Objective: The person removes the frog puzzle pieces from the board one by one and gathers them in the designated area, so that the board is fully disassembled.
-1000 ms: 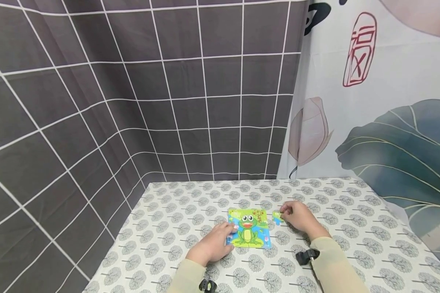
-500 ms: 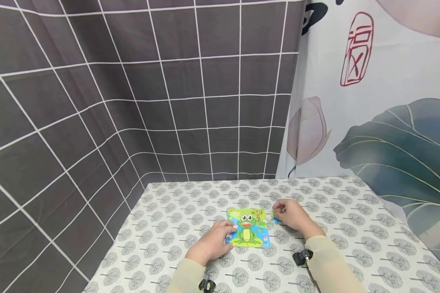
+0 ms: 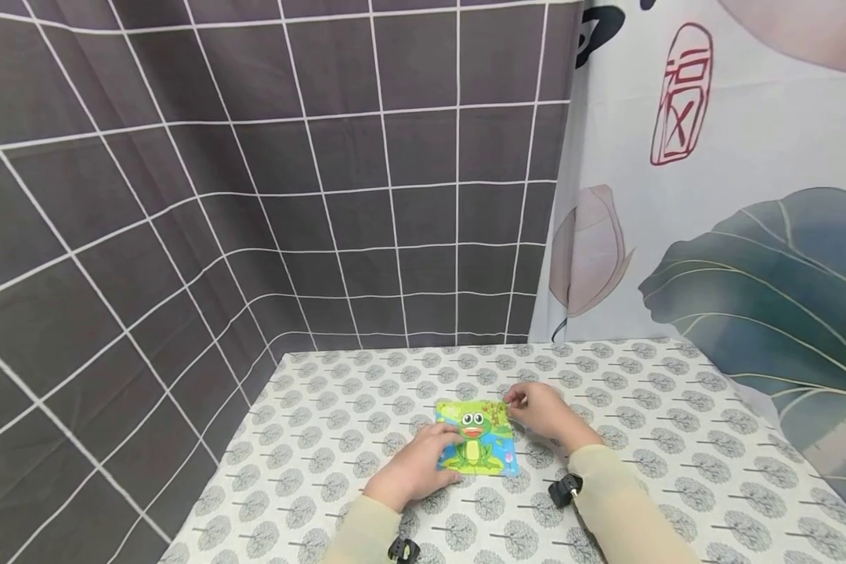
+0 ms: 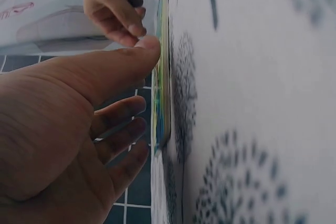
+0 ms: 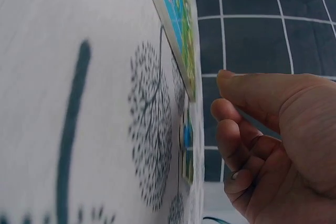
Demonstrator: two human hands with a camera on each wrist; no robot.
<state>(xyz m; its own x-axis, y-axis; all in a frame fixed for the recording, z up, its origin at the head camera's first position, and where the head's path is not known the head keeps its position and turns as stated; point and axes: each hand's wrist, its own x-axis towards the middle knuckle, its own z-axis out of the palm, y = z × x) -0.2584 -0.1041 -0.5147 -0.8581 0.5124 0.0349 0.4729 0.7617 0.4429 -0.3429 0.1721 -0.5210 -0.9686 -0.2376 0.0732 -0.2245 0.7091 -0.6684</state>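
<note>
A square frog picture puzzle (image 3: 489,453) lies flat on the table, its thin edge (image 4: 164,93) showing in the left wrist view. My left hand (image 3: 416,464) rests at its left side, fingers over the frog and thumb at the near edge. Over the puzzle's far right corner hovers my right hand (image 3: 541,409), fingers loosely bent; the right wrist view shows nothing between thumb and fingertips. A small loose puzzle piece (image 5: 187,141) lies on the cloth just beyond that corner, hidden beneath the right hand in the head view.
A white tablecloth (image 3: 366,392) printed with grey trees covers the table. Behind it hangs a dark curtain (image 3: 423,219) with white grid lines. On the right is a white curtain (image 3: 627,258) with leaf and petal prints.
My right hand has moved left from the loose piece to the puzzle's far right corner, covering the piece in the head view. My left hand has shifted slightly right onto the frog.
</note>
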